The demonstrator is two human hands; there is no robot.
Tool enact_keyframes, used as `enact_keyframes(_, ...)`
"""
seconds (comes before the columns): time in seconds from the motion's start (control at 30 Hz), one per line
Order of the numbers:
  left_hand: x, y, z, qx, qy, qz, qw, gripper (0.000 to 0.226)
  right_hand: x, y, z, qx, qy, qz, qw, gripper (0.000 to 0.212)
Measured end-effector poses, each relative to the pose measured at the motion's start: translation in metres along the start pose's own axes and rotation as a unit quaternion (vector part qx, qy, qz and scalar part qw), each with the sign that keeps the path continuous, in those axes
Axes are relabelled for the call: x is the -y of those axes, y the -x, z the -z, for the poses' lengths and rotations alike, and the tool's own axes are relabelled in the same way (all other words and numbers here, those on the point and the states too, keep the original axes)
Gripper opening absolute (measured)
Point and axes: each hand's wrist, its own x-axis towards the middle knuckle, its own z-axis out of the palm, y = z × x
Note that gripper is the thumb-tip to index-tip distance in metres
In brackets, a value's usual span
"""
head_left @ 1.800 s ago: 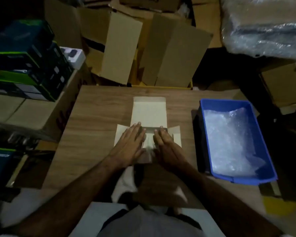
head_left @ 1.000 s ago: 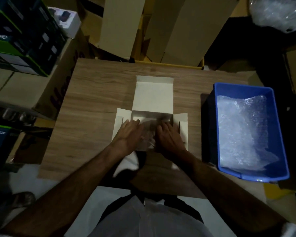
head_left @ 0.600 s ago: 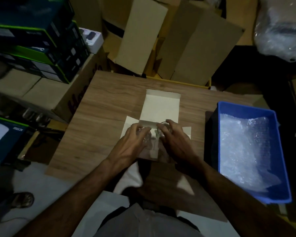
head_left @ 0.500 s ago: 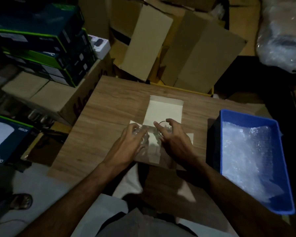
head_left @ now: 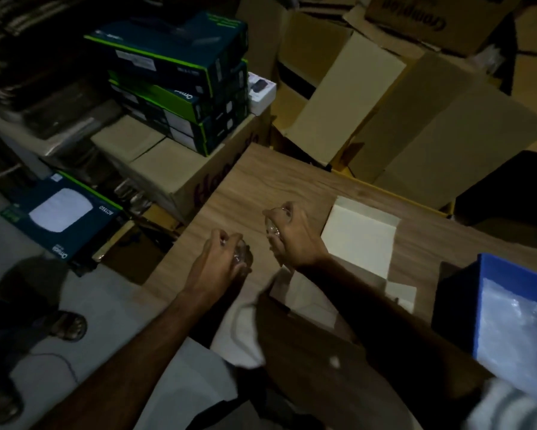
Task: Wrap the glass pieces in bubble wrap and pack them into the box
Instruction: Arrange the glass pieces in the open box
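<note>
Left hand (head_left: 217,262) and right hand (head_left: 292,237) each curled round seemingly a small glass

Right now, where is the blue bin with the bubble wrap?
In the head view, the blue bin sits at the table's right edge, to the right of the open white box, with bubble wrap inside it.

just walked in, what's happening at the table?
A person is packing glassware. Each hand grips a small clear glass piece: the left hand holds one and the right hand another, both over the wooden table, left of the open white box. Neither piece looks wrapped yet. The bubble wrap sits in the blue bin at the far right.
</note>
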Motion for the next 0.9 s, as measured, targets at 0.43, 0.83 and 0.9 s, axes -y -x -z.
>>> enact_keyframes(0.43,0.016,-0.018,-0.014,0.039,0.0,0.004,0.999,0.064,-0.009,-0.035,-0.049,0.084,-0.013,-0.059,0.995,0.057)
enact_keyframes(0.83,0.011,-0.017,-0.011,-0.001,-0.056,-0.017,0.998,0.078,-0.005,-0.011,-0.042,0.039,0.081,-0.031,0.996,0.06)
enact_keyframes(0.9,0.006,-0.013,-0.007,-0.022,-0.059,-0.027,0.998,0.076,-0.005,0.004,-0.032,0.002,0.087,-0.02,0.996,0.056)
